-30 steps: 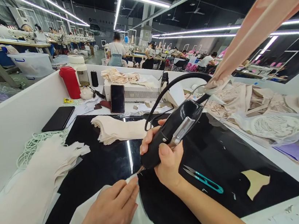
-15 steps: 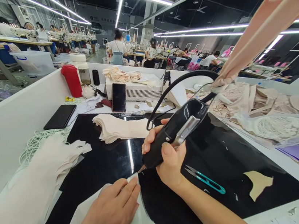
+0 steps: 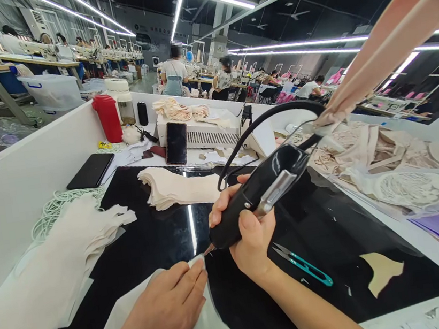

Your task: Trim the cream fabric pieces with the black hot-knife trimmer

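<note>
My right hand [image 3: 254,241] is wrapped round a black corded hand tool [image 3: 244,199], its thumb beside a silver lever. The tool slants down to the left, and its thin coppery tip [image 3: 209,249] meets the edge of a white fabric piece [image 3: 220,323] by my left fingertips. Flat on that fabric lies my left hand [image 3: 169,306], fingers stretched out and together, hiding part of the piece. Beneath is a glossy black work surface [image 3: 254,305]. Teal thread snips [image 3: 306,266] lie right of my right hand.
A stack of cream fabric [image 3: 177,186] lies behind the hands, another stack [image 3: 66,260] to the left. A phone [image 3: 176,143] leans on a vented box [image 3: 215,135]. Lace garments [image 3: 397,162] are heaped right. From the tool's top, a pink cloth strip [image 3: 385,40] runs upward.
The whole view has shifted very slightly. Both hands, the tool and the fabric keep nearly the same places relative to one another.
</note>
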Tool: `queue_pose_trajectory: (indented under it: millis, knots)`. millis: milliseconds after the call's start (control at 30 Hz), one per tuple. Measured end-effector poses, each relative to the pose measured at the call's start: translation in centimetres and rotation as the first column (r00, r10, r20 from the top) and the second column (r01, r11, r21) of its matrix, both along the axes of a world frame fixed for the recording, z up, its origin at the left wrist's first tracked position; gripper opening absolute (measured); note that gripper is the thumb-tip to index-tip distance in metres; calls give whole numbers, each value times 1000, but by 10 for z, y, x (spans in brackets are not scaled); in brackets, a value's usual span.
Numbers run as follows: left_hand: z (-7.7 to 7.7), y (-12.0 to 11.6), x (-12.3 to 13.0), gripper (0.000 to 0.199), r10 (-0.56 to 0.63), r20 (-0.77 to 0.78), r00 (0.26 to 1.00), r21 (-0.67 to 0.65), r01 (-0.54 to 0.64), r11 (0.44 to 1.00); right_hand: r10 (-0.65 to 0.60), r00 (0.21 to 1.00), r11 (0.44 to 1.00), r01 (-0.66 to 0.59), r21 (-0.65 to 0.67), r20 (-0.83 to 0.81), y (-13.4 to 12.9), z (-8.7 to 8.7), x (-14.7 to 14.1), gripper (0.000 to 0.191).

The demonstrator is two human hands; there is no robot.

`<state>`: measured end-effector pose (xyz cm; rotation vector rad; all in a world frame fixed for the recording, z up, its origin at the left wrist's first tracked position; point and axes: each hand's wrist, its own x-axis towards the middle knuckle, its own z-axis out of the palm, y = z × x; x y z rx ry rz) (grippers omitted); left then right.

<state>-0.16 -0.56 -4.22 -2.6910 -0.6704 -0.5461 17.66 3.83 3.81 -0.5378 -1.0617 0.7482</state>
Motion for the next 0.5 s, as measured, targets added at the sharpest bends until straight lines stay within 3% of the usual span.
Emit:
queue_pose_trajectory:
  millis: [500]
  knots:
    - [0, -1, 0, 22, 4, 27, 1000, 10, -4, 1000, -14, 999, 1000, 14, -12, 41, -1, -2, -1, 40]
